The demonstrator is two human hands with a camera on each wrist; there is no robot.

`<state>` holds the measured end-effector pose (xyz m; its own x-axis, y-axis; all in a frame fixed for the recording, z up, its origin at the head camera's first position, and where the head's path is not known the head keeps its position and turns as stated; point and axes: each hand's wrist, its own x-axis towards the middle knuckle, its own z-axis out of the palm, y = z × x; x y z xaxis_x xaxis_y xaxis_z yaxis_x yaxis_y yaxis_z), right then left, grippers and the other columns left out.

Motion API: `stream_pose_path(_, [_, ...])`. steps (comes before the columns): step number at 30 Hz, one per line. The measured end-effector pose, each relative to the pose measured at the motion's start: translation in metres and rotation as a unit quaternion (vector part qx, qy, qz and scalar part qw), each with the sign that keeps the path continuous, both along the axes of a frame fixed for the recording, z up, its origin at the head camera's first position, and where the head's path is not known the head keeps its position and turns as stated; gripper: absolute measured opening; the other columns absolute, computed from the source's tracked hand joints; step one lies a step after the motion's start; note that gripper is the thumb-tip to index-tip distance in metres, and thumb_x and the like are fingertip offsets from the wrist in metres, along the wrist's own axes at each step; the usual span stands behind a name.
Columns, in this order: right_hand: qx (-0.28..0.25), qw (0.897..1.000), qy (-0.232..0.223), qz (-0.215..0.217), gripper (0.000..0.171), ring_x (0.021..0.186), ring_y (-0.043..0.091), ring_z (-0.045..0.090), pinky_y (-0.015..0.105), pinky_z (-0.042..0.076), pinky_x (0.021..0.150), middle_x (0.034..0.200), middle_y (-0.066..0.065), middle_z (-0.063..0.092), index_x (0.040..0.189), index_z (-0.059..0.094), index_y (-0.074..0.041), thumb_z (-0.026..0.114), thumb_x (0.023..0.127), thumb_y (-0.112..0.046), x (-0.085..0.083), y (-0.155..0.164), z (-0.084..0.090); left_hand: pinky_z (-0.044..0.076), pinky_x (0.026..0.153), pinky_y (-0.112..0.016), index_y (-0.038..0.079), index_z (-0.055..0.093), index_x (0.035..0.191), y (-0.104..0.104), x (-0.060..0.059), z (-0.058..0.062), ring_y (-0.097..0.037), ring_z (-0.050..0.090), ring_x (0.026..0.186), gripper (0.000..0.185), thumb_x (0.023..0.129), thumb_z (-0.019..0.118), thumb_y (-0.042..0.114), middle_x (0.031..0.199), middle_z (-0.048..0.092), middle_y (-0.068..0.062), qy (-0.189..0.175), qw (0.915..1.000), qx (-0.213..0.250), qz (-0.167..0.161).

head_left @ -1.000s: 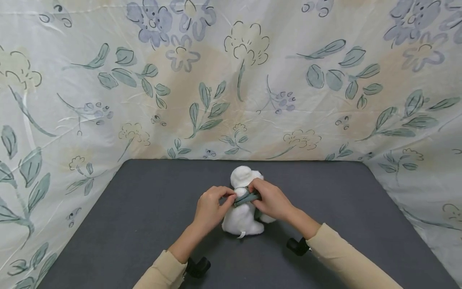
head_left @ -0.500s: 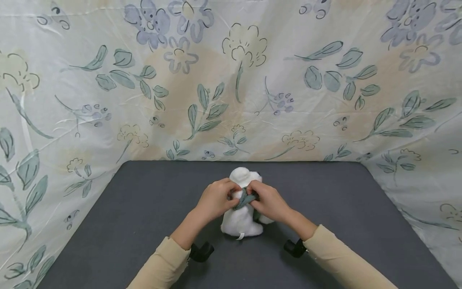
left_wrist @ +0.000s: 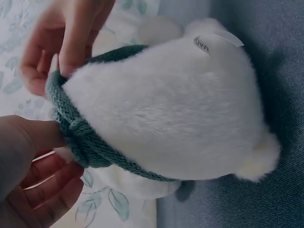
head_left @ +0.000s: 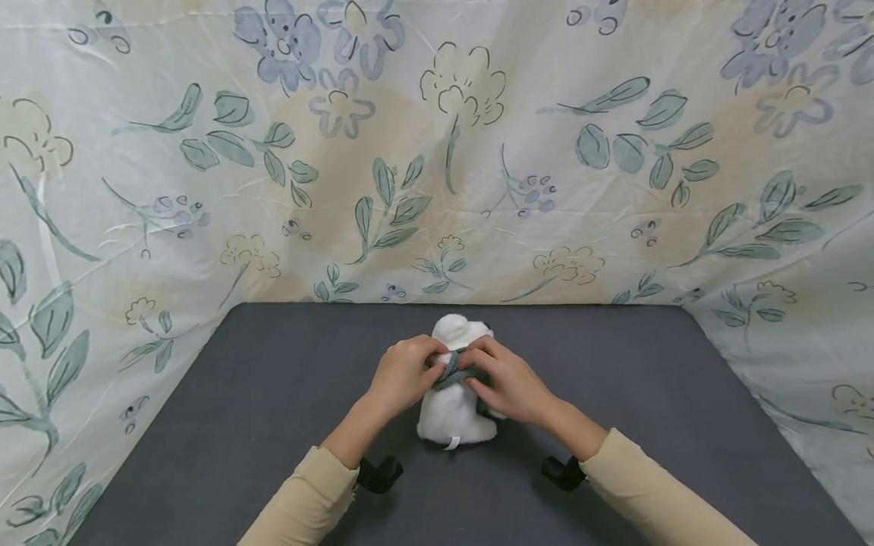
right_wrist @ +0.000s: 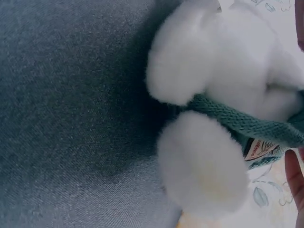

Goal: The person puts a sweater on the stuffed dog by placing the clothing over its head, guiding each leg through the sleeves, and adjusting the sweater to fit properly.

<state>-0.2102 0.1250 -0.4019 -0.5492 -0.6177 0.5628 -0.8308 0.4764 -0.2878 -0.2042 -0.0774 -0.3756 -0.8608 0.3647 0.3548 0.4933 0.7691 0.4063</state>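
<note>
Change: both hands have drawn closer together at the toy's neck.
Table [head_left: 239,394]: dark grey.
Plush toy [head_left: 454,413]: white, sits mid-table.
Scarf [head_left: 452,371]: green knit, around its neck.
Left hand [head_left: 403,373]: pinching scarf.
Right hand [head_left: 508,381]: pinching scarf.

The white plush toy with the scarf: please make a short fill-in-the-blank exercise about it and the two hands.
1. The knitted scarf around the plush toy is dark ____.
2. The toy stands on a ____ mat.
3. The left hand and the right hand both pinch the ____.
4. A small white ____ is sewn on the toy.

Missing words: green; grey; scarf; label
</note>
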Motion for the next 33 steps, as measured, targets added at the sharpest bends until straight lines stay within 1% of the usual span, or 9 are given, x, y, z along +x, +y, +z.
stream_pose_path(4, [0.014, 0.999, 0.035, 0.024, 0.021, 0.073, 0.004, 0.044, 0.018, 0.039, 0.06, 0.094, -0.005, 0.052, 0.096, 0.063, -0.019, 0.066, 0.081, -0.005, 0.001, 0.001, 0.0, 0.041, 0.053, -0.019, 0.013, 0.068, 0.09, -0.002, -0.001, 0.0, -0.007, 0.054, 0.064, 0.007, 0.083, 0.068, 0.013, 0.08, 0.061, 0.003, 0.002, 1.0, 0.003, -0.006])
stream_pose_path(6, [0.02, 0.998, 0.049, 0.026, 0.02, 0.072, 0.004, 0.043, 0.018, 0.038, 0.06, 0.091, -0.005, 0.052, 0.095, 0.063, -0.018, 0.066, 0.081, -0.004, 0.001, 0.001, -0.002, 0.04, 0.051, -0.019, 0.013, 0.067, 0.089, -0.002, -0.001, 0.0, -0.006, 0.051, 0.061, 0.006, 0.083, 0.067, 0.012, 0.077, 0.059, 0.004, 0.003, 0.9999, 0.005, -0.009])
stream_pose_path(9, [0.025, 0.997, 0.067, 0.022, 0.02, 0.067, 0.004, 0.042, 0.018, 0.037, 0.058, 0.086, -0.004, 0.052, 0.094, 0.065, -0.017, 0.067, 0.08, -0.003, -0.002, 0.002, -0.005, 0.038, 0.049, -0.019, 0.013, 0.067, 0.087, -0.003, -0.001, -0.001, -0.005, 0.048, 0.059, 0.005, 0.083, 0.066, 0.012, 0.074, 0.057, 0.005, 0.005, 0.9999, 0.012, -0.011])
stream_pose_path(13, [0.043, 0.996, 0.084, 0.005, 0.018, 0.062, 0.004, 0.04, 0.017, 0.036, 0.055, 0.081, -0.004, 0.052, 0.09, 0.066, -0.017, 0.07, 0.079, -0.003, -0.004, 0.005, -0.007, 0.038, 0.048, -0.019, 0.014, 0.067, 0.087, -0.004, -0.004, -0.002, -0.004, 0.049, 0.058, 0.006, 0.082, 0.066, 0.011, 0.075, 0.058, 0.005, 0.002, 0.9996, 0.026, -0.011])
stream_pose_path(18, [0.07, 0.993, 0.091, -0.01, 0.017, 0.059, 0.004, 0.036, 0.017, 0.032, 0.053, 0.077, -0.005, 0.049, 0.087, 0.066, -0.019, 0.07, 0.079, -0.005, -0.006, 0.008, -0.007, 0.04, 0.048, -0.019, 0.015, 0.067, 0.087, -0.007, -0.006, -0.001, -0.004, 0.051, 0.059, 0.006, 0.082, 0.066, 0.011, 0.076, 0.06, 0.005, -0.01, 0.999, 0.041, -0.011])
stream_pose_path(23, [0.083, 0.992, 0.1, 0.001, 0.017, 0.06, 0.005, 0.032, 0.018, 0.029, 0.054, 0.074, -0.005, 0.044, 0.082, 0.062, -0.019, 0.067, 0.078, -0.002, -0.006, 0.01, -0.007, 0.042, 0.051, -0.021, 0.017, 0.068, 0.085, -0.01, -0.009, 0.001, -0.005, 0.054, 0.062, 0.006, 0.081, 0.067, 0.012, 0.076, 0.062, 0.006, -0.025, 0.9981, 0.056, -0.006])
stream_pose_path(27, [0.108, 0.988, 0.108, 0.004, 0.017, 0.06, 0.007, 0.032, 0.02, 0.03, 0.054, 0.075, -0.004, 0.044, 0.078, 0.06, -0.018, 0.065, 0.077, -0.001, -0.005, 0.013, -0.008, 0.042, 0.053, -0.023, 0.017, 0.068, 0.084, -0.012, -0.011, 0.001, -0.005, 0.054, 0.064, 0.007, 0.08, 0.067, 0.01, 0.075, 0.062, 0.006, -0.032, 0.997, 0.071, -0.001])
stream_pose_path(30, [0.121, 0.987, 0.102, 0.003, 0.017, 0.06, 0.007, 0.033, 0.02, 0.031, 0.054, 0.076, -0.004, 0.045, 0.078, 0.06, -0.018, 0.063, 0.077, -0.001, -0.005, 0.015, -0.01, 0.042, 0.053, -0.023, 0.016, 0.069, 0.084, -0.013, -0.013, 0.001, -0.005, 0.054, 0.063, 0.008, 0.08, 0.066, 0.009, 0.075, 0.062, 0.006, -0.039, 0.9958, 0.083, -0.003])
stream_pose_path(33, [0.119, 0.99, 0.078, -0.004, 0.011, 0.062, 0.007, 0.037, 0.021, 0.033, 0.056, 0.079, -0.004, 0.047, 0.085, 0.062, -0.018, 0.066, 0.08, -0.009, -0.004, 0.016, -0.011, 0.043, 0.053, -0.022, 0.016, 0.069, 0.084, -0.013, -0.013, 0.002, -0.005, 0.054, 0.064, 0.008, 0.08, 0.066, 0.009, 0.076, 0.062, 0.005, -0.054, 0.9944, 0.09, -0.007])
